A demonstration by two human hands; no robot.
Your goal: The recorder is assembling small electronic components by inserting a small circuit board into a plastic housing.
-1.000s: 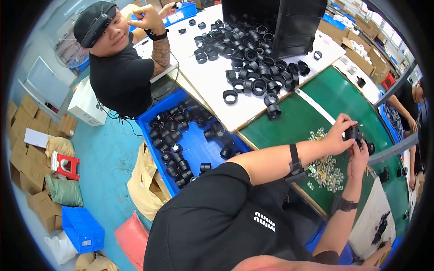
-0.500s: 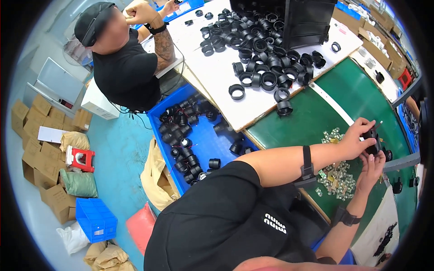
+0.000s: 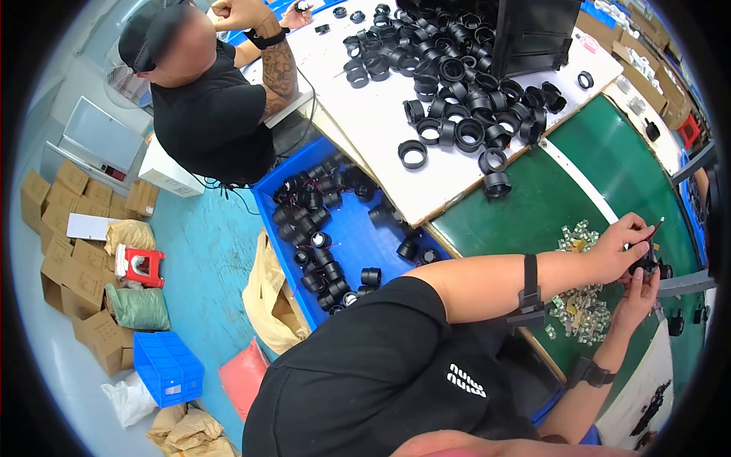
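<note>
My left hand (image 3: 618, 245) and my right hand (image 3: 636, 294) meet at the right edge of the view, over a green mat (image 3: 609, 167). Both pinch a small black part (image 3: 647, 263) between the fingertips; its shape is too small to make out. My left forearm wears a black strap and my right wrist wears a dark watch. Just below the hands, a heap of small silver metal pieces (image 3: 580, 308) lies on the mat.
Many black rings (image 3: 457, 84) and a black box (image 3: 533, 34) sit on a white table (image 3: 381, 122). A blue crate (image 3: 346, 228) of black rings stands on the floor. A co-worker in black (image 3: 205, 114) works at the far left. Cardboard boxes (image 3: 65, 228) and a small blue crate (image 3: 169, 367) are on the floor.
Both hands stay together on the small black part. The whole view has shifted, so hands and table sit lower and further right than before.
</note>
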